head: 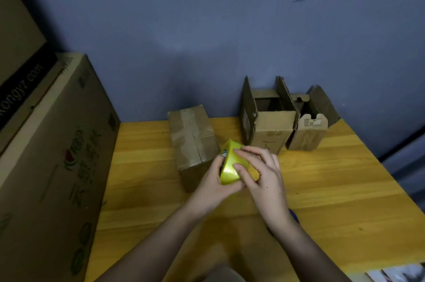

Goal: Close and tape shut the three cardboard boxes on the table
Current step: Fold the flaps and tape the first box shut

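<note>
Both hands hold a yellow roll of tape (pixel 230 170) above the wooden table (pixel 333 178). My left hand (pixel 216 184) grips the roll from its left side. My right hand (pixel 259 173) rests on top, fingertips pressing on the tape's surface. Just left of the roll lies a closed cardboard box (pixel 193 141) with tape strips across its top. Against the wall at the back stand two more boxes with flaps up: a middle box (pixel 269 120) and a smaller right box (pixel 308 129).
A large printed carton (pixel 53 155) stands along the table's left side, with another carton (pixel 18 35) leaning above it. A blue-grey wall closes the back. Some papers (pixel 395 273) show at the bottom right corner.
</note>
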Demonstrator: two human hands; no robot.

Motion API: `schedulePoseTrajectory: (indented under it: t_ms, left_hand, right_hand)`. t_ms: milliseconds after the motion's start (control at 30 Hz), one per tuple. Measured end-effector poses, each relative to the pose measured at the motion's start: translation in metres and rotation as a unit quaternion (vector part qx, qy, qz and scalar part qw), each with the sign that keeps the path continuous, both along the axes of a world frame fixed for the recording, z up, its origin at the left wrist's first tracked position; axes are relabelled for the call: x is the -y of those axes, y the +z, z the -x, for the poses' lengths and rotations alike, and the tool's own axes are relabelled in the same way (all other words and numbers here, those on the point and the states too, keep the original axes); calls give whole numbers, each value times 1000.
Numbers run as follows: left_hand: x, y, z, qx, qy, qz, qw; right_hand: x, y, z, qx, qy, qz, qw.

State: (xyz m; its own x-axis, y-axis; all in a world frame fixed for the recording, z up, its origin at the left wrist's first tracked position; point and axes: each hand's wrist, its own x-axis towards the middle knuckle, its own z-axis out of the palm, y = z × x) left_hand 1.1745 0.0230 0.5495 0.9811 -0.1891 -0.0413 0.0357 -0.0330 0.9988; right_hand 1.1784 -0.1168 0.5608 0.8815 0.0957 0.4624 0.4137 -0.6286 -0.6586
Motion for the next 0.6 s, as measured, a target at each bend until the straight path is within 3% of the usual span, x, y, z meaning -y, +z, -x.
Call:
schedulePoseTrajectory:
  t_ms: [300, 600]
  left_hand:
    - [5, 5, -11, 25, 19, -58, 998]
    - [6, 7, -16, -2, -2, -74, 997]
  right_hand:
    - [-12, 1, -10, 12, -28, -54, 998]
    - [-10, 2, -23, -44, -19, -88, 995]
